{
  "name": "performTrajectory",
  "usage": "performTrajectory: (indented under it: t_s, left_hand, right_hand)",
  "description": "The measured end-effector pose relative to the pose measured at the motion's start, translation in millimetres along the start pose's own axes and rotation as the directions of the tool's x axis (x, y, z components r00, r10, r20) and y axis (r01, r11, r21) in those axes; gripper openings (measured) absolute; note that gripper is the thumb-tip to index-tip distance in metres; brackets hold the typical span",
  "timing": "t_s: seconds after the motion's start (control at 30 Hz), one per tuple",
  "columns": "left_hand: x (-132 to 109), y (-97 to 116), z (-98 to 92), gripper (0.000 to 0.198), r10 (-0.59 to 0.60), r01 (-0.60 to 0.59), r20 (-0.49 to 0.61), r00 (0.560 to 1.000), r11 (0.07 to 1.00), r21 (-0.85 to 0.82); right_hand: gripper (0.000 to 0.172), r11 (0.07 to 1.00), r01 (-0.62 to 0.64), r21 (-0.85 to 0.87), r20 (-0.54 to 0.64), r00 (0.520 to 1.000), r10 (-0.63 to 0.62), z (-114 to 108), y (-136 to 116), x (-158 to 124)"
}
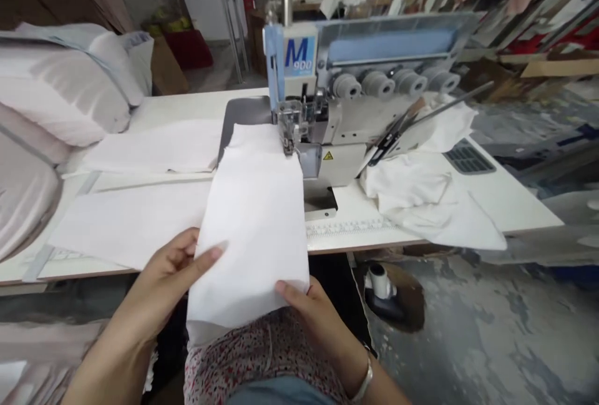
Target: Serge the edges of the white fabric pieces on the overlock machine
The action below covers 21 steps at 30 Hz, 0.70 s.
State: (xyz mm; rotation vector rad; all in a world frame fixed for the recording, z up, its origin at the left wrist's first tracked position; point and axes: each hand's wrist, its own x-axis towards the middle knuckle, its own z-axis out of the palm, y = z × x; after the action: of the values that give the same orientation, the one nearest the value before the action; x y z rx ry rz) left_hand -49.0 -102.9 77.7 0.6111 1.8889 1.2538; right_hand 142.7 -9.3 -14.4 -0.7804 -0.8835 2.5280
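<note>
A white fabric piece [255, 218] runs from under the presser foot of a sewing machine [346, 118] down over the table's front edge. My left hand [182, 268] pinches its left edge, thumb on top and fingers curled beneath. Lower down on the right side, my right hand [309, 305] holds the fabric with the thumb on top and the other fingers hidden under it. The far end of the cloth lies at the needle area, beside the machine's looper cover.
Flat white pieces [154, 146] lie left of the machine, with thick fabric stacks [60, 87] behind them. Crumpled white cloth [416, 190] sits on the right of the table [510, 205]. A measuring tape [346, 228] runs along the front edge. Thread trimmers or tweezers lean by the machine.
</note>
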Motion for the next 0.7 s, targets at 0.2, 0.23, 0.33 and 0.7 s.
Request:
performTrajectory:
  t_s: [0.2,0.23,0.33,0.7]
  left_hand:
    - [-34,-25,27.1,0.021,0.702,-0.542,0.111,0.703,0.429,0.722]
    - [-37,-31,35.2,0.019,0.697,-0.648,0.274,0.662,0.349,0.677]
    - [-40,-48,53.9,0.026,0.684,-0.785,0.465,0.561,0.262,0.562]
    - [-66,-22,39.0,0.026,0.6,-0.632,0.22,0.769,0.665,0.398]
  right_hand:
    - [0.044,0.99,-0.011,0.14,0.163,0.987,-0.012,2,-7,-16]
    - [0.048,0.986,-0.02,0.164,0.211,0.977,-0.016,4,-9,-20]
    - [0.045,0.982,0.003,0.19,0.259,0.964,-0.053,10,-9,-30]
    - [0.033,0.944,0.202,-0.259,-0.014,0.977,-0.213,15,9,-41]
